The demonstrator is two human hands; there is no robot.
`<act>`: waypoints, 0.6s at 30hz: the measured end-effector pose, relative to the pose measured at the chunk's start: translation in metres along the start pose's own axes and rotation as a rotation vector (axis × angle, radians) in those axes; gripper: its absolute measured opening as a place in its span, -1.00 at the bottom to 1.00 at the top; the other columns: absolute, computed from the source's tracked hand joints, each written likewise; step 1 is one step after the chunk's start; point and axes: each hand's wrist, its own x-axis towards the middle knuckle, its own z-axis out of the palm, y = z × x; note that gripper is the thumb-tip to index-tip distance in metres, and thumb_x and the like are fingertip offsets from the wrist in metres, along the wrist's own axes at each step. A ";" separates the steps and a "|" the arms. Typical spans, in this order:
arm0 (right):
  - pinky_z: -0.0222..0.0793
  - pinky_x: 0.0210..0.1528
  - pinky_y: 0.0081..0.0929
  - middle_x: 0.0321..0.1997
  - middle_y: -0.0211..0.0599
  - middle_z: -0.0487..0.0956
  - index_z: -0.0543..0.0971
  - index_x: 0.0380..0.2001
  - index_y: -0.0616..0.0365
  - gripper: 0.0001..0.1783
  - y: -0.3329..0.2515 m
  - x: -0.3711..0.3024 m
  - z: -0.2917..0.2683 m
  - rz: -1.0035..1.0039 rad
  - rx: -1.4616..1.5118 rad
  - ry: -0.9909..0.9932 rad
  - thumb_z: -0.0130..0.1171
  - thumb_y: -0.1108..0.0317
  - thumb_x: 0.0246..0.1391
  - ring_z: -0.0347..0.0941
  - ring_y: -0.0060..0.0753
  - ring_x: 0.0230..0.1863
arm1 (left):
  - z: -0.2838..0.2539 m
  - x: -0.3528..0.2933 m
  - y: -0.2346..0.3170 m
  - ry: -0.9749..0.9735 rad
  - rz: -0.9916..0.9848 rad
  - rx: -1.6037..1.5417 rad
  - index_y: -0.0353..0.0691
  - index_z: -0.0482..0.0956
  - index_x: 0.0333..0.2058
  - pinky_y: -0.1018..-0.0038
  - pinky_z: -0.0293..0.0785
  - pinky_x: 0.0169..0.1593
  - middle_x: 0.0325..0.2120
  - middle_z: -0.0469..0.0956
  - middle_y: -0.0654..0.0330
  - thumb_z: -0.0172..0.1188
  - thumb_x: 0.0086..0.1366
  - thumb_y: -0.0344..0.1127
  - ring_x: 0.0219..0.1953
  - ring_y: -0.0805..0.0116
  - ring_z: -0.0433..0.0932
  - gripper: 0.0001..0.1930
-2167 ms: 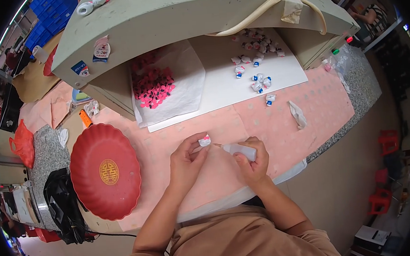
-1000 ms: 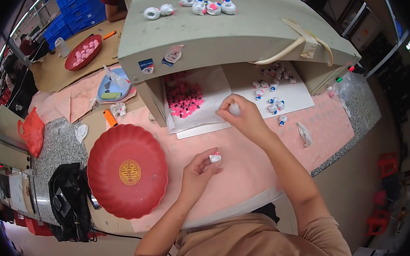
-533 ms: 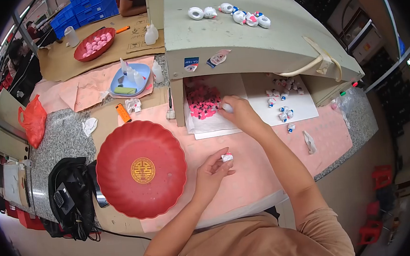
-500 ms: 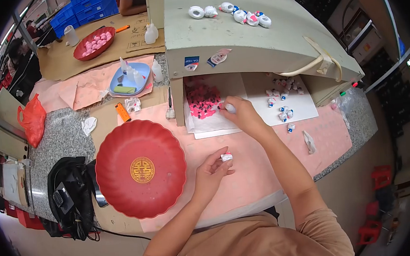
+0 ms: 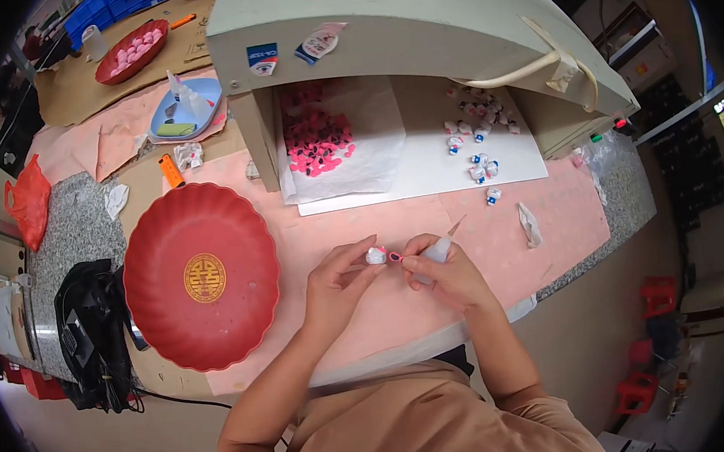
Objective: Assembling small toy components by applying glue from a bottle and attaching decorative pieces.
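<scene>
My left hand (image 5: 333,286) pinches a small white figurine (image 5: 376,255) with a touch of pink between thumb and fingers. Close to its right side, my right hand (image 5: 458,280) holds a tiny pink-and-black piece (image 5: 396,257) at its fingertips. Tucked in that same hand is a small white squeeze bottle (image 5: 438,250), its thin nozzle pointing up and to the right. Both hands are over the pink sheet (image 5: 371,336). Under the grey hood lies a heap of similar pink-and-black pieces (image 5: 319,144) on white paper, and several white-and-blue figurines (image 5: 483,167) stand right of it.
A big red scalloped bowl (image 5: 209,331) stands left of my hands. The grey hood (image 5: 381,37) overhangs the work surface ahead. Farther left are a blue tray (image 5: 214,91) with bottles, an orange cutter (image 5: 170,170) and a black bag (image 5: 94,332). A crumpled tissue (image 5: 529,225) lies at right.
My right hand has drawn back from the heap under the hood, bringing a pink-and-black piece beside the figurine. The left hand still holds the figurine. The view has shifted.
</scene>
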 end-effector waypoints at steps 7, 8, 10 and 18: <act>0.35 -0.40 -0.56 -0.40 -0.37 0.52 0.50 -0.31 0.17 -0.92 0.008 -0.001 0.000 0.065 0.016 -0.043 0.19 0.47 0.13 0.44 -0.54 -0.41 | 0.004 0.000 -0.003 -0.088 0.021 0.096 -0.20 0.50 0.08 0.50 0.56 -0.01 -0.09 0.47 0.15 0.21 0.20 -0.58 -0.08 0.40 0.53 -0.56; 0.34 -0.39 -0.56 -0.41 -0.38 0.52 0.50 -0.31 0.16 -0.92 0.009 -0.001 0.000 0.075 0.004 -0.049 0.19 0.46 0.13 0.43 -0.54 -0.41 | 0.004 0.000 -0.003 -0.094 0.018 0.099 -0.20 0.50 0.08 0.50 0.56 -0.01 -0.09 0.47 0.15 0.21 0.20 -0.58 -0.08 0.40 0.53 -0.56; 0.34 -0.39 -0.56 -0.41 -0.38 0.51 0.48 -0.32 0.15 -0.92 0.009 -0.002 -0.001 0.077 0.010 -0.050 0.19 0.47 0.13 0.43 -0.55 -0.41 | 0.003 0.000 -0.002 -0.104 0.041 0.116 -0.17 0.50 0.08 0.51 0.57 -0.03 -0.08 0.47 0.15 0.21 0.20 -0.58 -0.09 0.41 0.53 -0.55; 0.35 -0.40 -0.58 -0.39 -0.36 0.50 0.39 -0.33 0.12 -0.83 0.010 0.001 0.000 0.098 0.010 -0.022 0.19 0.51 0.10 0.43 -0.55 -0.41 | 0.002 -0.002 -0.003 -0.125 0.063 0.174 -0.13 0.52 0.07 0.53 0.58 -0.05 -0.06 0.47 0.17 0.21 0.20 -0.57 -0.12 0.45 0.52 -0.56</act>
